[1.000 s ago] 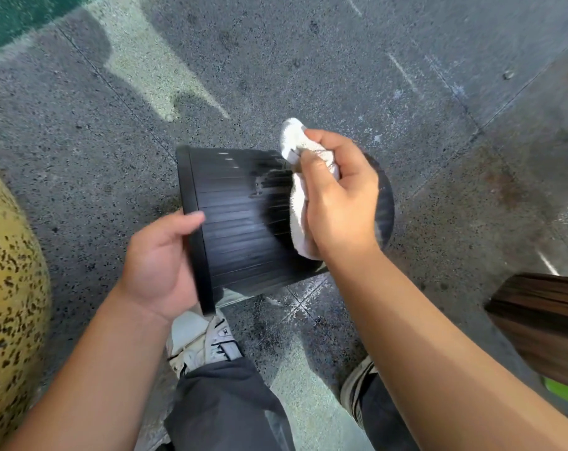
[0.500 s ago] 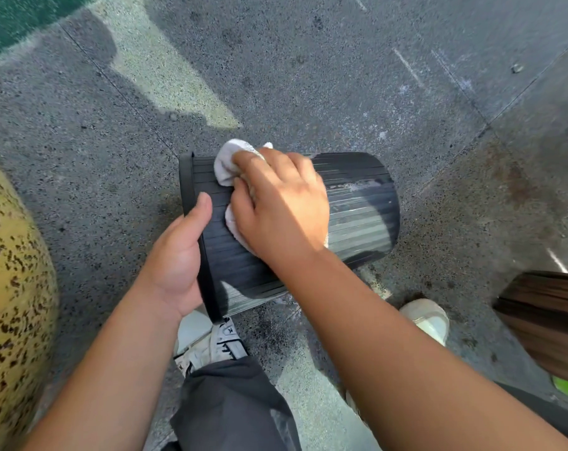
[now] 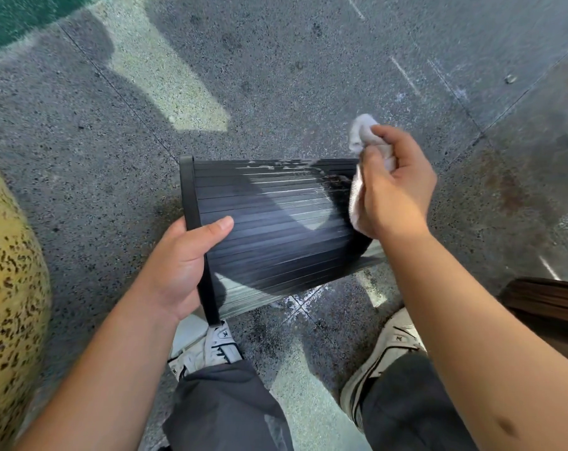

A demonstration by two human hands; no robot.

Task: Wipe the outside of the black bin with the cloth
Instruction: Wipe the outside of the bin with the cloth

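Note:
The black ribbed bin (image 3: 269, 229) lies on its side above the ground, its rim to the left and its base to the right. My left hand (image 3: 185, 265) grips the rim, thumb across the ribbed wall. My right hand (image 3: 396, 187) holds a bunched white cloth (image 3: 360, 138) against the bin's base end, which the hand and cloth hide. Wet streaks shine across the upper wall of the bin.
Grey speckled pavement lies all around. A yellow spotted rounded object (image 3: 9, 304) stands at the left edge. Dark wooden slats (image 3: 549, 307) show at the right. My two white shoes (image 3: 211, 349) (image 3: 386, 349) and dark trouser legs are below the bin.
My right hand has swept the cloth from the rim end of the bin along its wall to the base end. My left hand keeps its grip on the rim.

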